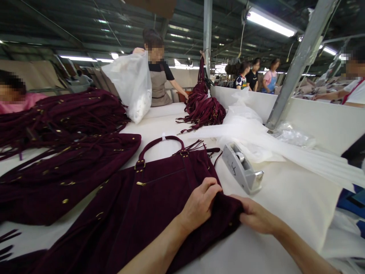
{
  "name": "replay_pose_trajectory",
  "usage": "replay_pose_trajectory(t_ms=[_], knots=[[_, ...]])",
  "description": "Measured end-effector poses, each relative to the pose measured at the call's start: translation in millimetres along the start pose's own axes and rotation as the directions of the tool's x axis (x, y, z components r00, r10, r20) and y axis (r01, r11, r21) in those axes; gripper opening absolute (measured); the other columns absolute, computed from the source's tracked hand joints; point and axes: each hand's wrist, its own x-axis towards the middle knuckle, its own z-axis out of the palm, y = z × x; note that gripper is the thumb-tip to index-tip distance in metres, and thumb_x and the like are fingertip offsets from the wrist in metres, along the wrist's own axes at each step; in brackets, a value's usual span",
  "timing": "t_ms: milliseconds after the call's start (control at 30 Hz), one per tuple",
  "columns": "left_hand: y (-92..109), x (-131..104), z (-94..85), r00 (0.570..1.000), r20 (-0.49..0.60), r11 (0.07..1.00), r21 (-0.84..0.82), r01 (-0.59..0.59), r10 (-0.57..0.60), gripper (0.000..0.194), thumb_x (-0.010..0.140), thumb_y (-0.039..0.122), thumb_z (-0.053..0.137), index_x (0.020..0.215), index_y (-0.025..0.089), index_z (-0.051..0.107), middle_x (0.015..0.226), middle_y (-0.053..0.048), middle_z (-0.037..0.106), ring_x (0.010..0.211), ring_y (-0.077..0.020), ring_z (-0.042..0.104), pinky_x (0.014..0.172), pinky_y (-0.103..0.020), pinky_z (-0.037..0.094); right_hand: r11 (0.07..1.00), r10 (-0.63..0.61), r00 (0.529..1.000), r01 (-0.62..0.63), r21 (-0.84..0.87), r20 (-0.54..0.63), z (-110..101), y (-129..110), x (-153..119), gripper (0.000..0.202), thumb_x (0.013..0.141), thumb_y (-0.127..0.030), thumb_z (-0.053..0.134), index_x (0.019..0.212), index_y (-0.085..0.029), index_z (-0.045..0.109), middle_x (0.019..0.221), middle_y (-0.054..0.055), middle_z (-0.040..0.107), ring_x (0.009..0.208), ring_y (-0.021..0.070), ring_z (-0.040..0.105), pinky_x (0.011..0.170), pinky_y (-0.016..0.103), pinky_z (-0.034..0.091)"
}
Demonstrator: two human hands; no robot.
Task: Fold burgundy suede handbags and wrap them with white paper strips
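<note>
The burgundy, loop-handled, suede-like handbag (162,198) looks matt. Its small gold-coloured metal fittings (141,183) gleam. The boxy grey tape dispenser (243,176) looks smooth.

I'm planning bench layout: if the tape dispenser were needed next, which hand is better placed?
Probably the right hand: it grips the burgundy handbag, but only tabletop separates it from the tape dispenser. The left hand, also gripping, would cross the bag's edge.

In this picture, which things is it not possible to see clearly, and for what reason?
All in the head view:
Right hand: some fingertips hidden by the burgundy bag.
That bag's near end: cut off by the bottom edge.
Plastic bag: contents blurred by its cloudy film.
Blue thing: cut off by the right edge.
</note>
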Motion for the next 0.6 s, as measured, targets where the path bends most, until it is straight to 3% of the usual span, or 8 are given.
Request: replay_pose_trajectory(t_ms=[167, 267, 333, 433, 533, 600], knots=[[-1.3, 0.1, 6.8, 0.987, -0.077, 0.965, -0.231, 0.122, -0.143, 0.041, 0.087, 0.007, 0.045, 0.124, 0.021, 0.038, 0.124, -0.011, 0.042, 0.101, -0.0165, 0.055, 0.089, -0.032, 0.05, 0.989, 0.084, 0.992, -0.095, 0.111, 0.095, -12.5, 4.4, 8.5, 0.041, 0.062, -0.005, 0.041, 0.098, -0.02, 0.057, 0.089, -0.002, 0.059, 0.088, 0.0162, 0.054, 0.08, 0.026, 0.044], [0.7, 0.3, 10.1, 0.974, -0.004, 0.928, -0.305, 0.214, -0.226, 0.039, 0.088, 0.015, 0.05, 0.125, 0.021, 0.04, 0.121, -0.009, 0.049, 0.103, -0.0174, 0.057, 0.093, -0.034, 0.049, 0.996, 0.084, 0.992, -0.086, 0.023, 0.09, -12.3, 7.7, 6.8, 0.04, 0.066, -0.005, 0.043, 0.103, -0.02, 0.053, 0.096, 0.0, 0.059, 0.094, 0.0175, 0.053, 0.086, 0.029, 0.043], [3.0, 1.0, 9.6, 0.976, 0.117, 0.938, -0.274, 0.212, -0.186, 0.03, 0.092, 0.019, 0.047, 0.122, 0.02, 0.047, 0.119, -0.007, 0.055, 0.11, -0.0192, 0.054, 0.1, -0.037, 0.044, 0.995, 0.071, 0.994, -0.065, -0.074, 0.079, -11.1, 5.2, 3.6, 0.038, 0.073, -0.007, 0.045, 0.108, -0.019, 0.052, 0.102, 0.002, 0.06, 0.099, 0.0188, 0.053, 0.091, 0.032, 0.042], [5.9, 1.4, 6.5, 0.967, 0.23, 0.958, -0.234, 0.167, -0.113, 0.033, 0.096, 0.021, 0.038, 0.127, 0.019, 0.049, 0.129, -0.009, 0.053, 0.12, -0.0196, 0.049, 0.107, -0.036, 0.039, 0.966, 0.084, 0.996, -0.083, -0.246, -0.006, -10.2, -2.2, -3.3, 0.029, 0.079, -0.013, 0.047, 0.107, -0.02, 0.053, 0.104, 0.004, 0.062, 0.099, 0.0202, 0.055, 0.094, 0.035, 0.042], [7.4, 0.4, 3.7, 0.957, 0.282, 0.971, -0.202, 0.127, -0.066, 0.037, 0.096, 0.021, 0.037, 0.132, 0.018, 0.047, 0.134, -0.009, 0.049, 0.123, -0.0196, 0.047, 0.108, -0.035, 0.037, 0.915, 0.201, 0.976, -0.218, -0.339, -0.087, -12.3, -3.2, -9.0, 0.018, 0.078, -0.015, 0.048, 0.095, -0.02, 0.054, 0.093, 0.003, 0.063, 0.087, 0.0197, 0.06, 0.077, 0.031, 0.05], [8.1, -1.0, 3.2, 0.952, 0.306, 0.982, -0.17, 0.082, -0.026, 0.04, 0.096, 0.022, 0.038, 0.135, 0.019, 0.045, 0.137, -0.01, 0.047, 0.125, -0.0206, 0.046, 0.11, -0.035, 0.036, 0.889, 0.34, 0.936, -0.352, -0.292, -0.094, -14.9, 4.5, -9.2, 0.014, 0.078, -0.017, 0.049, 0.09, -0.02, 0.053, 0.084, 0.001, 0.061, 0.074, 0.0177, 0.061, 0.059, 0.025, 0.051]])
